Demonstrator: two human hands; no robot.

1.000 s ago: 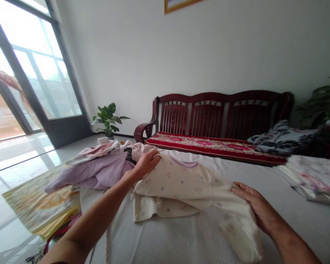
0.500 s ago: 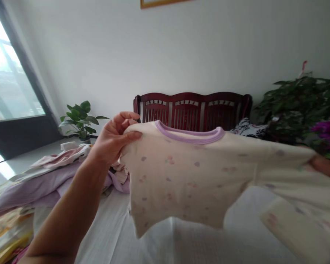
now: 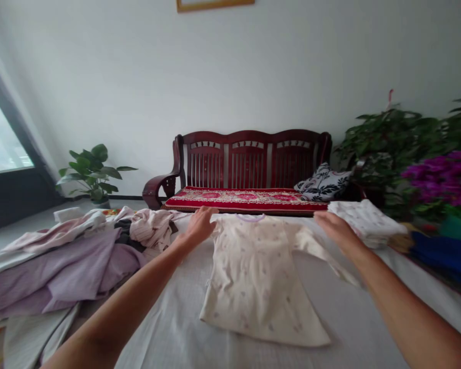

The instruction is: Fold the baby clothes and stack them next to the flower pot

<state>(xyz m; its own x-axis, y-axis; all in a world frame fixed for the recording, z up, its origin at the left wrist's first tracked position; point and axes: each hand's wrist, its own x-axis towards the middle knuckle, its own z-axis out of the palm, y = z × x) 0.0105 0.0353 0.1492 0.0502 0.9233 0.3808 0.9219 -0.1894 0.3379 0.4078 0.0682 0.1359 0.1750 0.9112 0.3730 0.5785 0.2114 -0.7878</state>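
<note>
A cream child's top [image 3: 253, 271] with small purple and pink prints and a lilac collar lies spread flat on the white sheet [image 3: 184, 328]. My left hand [image 3: 200, 224] rests at its left shoulder with fingers stretched out. Over at the right shoulder and sleeve, my right hand [image 3: 335, 228] lies palm down, its fingers also extended. Neither hand grips the cloth.
A heap of lilac and pink clothes [image 3: 72, 251] lies to the left. Folded white clothes [image 3: 364, 220] sit at the far right, with dark blue cloth [image 3: 441, 253] beside them. Beyond stand a dark wooden bench [image 3: 249, 169] with a red cushion, potted plants [image 3: 90, 171] and purple flowers [image 3: 441, 177].
The top was lifted off the sheet and held up by its shoulders, then laid down flat farther right. Both hands have let go and now rest on its shoulders.
</note>
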